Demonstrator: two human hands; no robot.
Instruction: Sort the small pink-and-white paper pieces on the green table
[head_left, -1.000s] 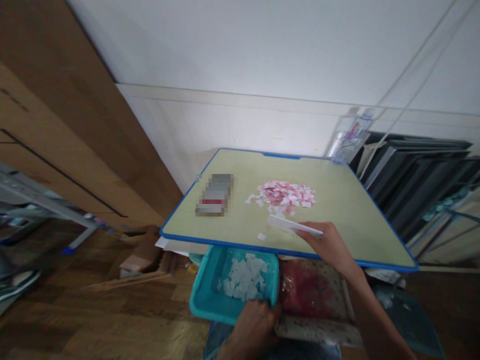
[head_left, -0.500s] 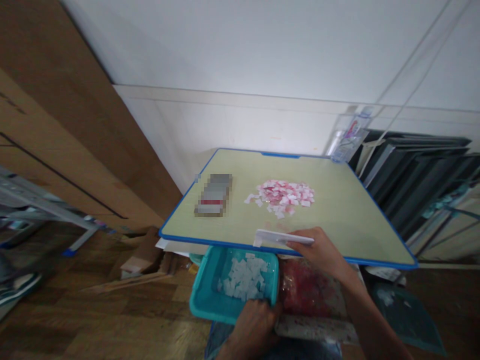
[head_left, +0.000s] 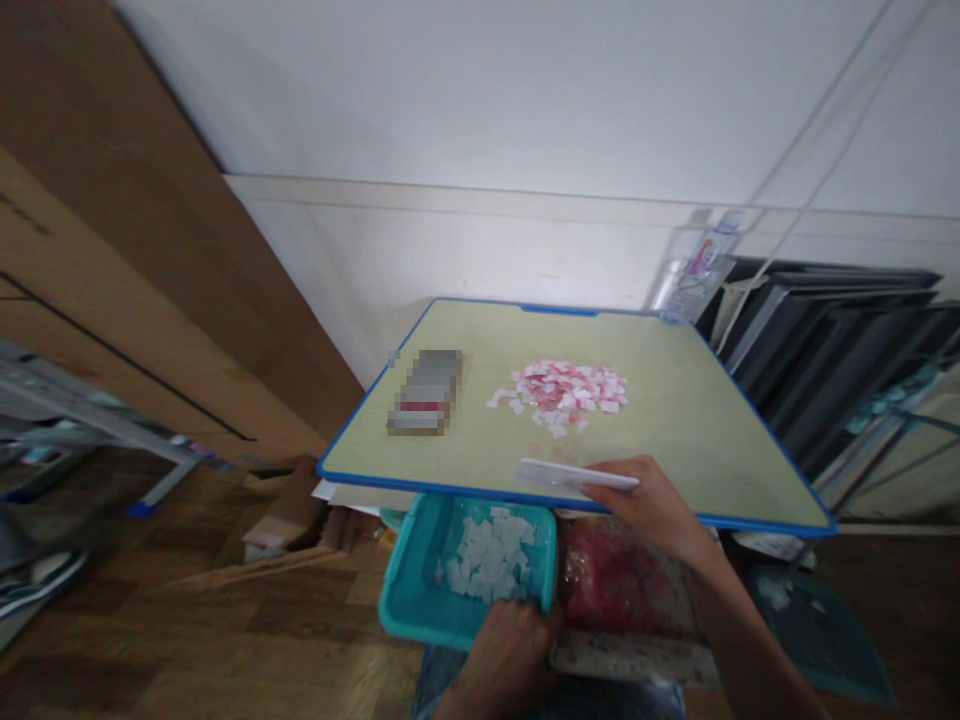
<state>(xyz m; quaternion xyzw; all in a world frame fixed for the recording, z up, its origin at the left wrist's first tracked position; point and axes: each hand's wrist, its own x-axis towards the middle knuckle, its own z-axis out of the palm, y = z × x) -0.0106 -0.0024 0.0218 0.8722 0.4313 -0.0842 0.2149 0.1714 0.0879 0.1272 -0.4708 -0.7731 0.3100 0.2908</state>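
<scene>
My right hand [head_left: 645,500] grips a flat white strip [head_left: 574,474] at its right end. It holds the strip on edge above the near blue rim of the pale yellow-green board [head_left: 675,430]. Beyond it on the board lies a loose pile of small pink and white square pieces [head_left: 574,385]. Below the board's edge, my left hand [head_left: 514,645] is closed over the near right rim of a teal basin [head_left: 427,630]. Its fingertips are hidden. White square pieces [head_left: 491,555] lie in the basin.
A blurred grey oblong thing [head_left: 427,390] lies on the board's left side. A clear bottle [head_left: 701,270] stands at the back right corner. Dark flat panels [head_left: 840,340] lean at right. A red-stained tray [head_left: 622,580] sits beside the basin. Cardboard [head_left: 292,510] is on the floor.
My right hand and the white strip have shifted slightly right. A small white piece at the strip's left end no longer shows. My left hand stays at the basin.
</scene>
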